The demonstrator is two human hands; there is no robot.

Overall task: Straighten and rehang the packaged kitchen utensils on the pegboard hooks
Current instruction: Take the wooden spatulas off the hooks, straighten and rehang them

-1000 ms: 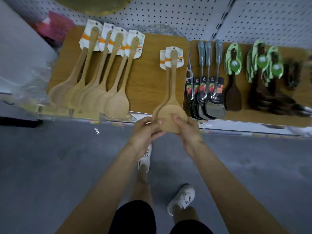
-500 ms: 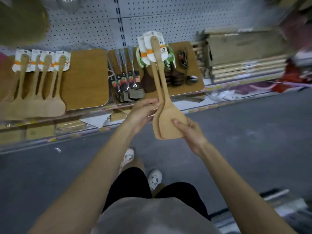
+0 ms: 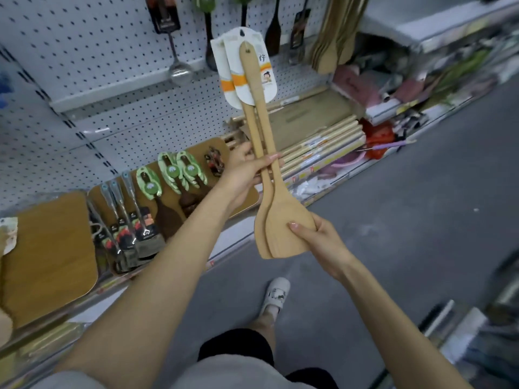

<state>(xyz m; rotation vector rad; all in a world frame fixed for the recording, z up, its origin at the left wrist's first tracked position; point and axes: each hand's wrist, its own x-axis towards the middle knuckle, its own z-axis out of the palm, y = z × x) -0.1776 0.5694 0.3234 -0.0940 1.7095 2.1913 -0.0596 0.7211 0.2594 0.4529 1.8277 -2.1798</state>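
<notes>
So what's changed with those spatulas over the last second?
The two packaged pale wooden spatulas were lifted and raised upright toward the white pegboard. The left hand shifted its grip from the blades up to the handles. The right hand still holds the blades.

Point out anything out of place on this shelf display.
The steel turners and green-carded dark spoons lie loose on a cutting board on the bottom shelf, fanned unevenly, instead of hanging from the pegboard. Two carded wooden spatulas are off any hook, held by the left hand and right hand.
</notes>
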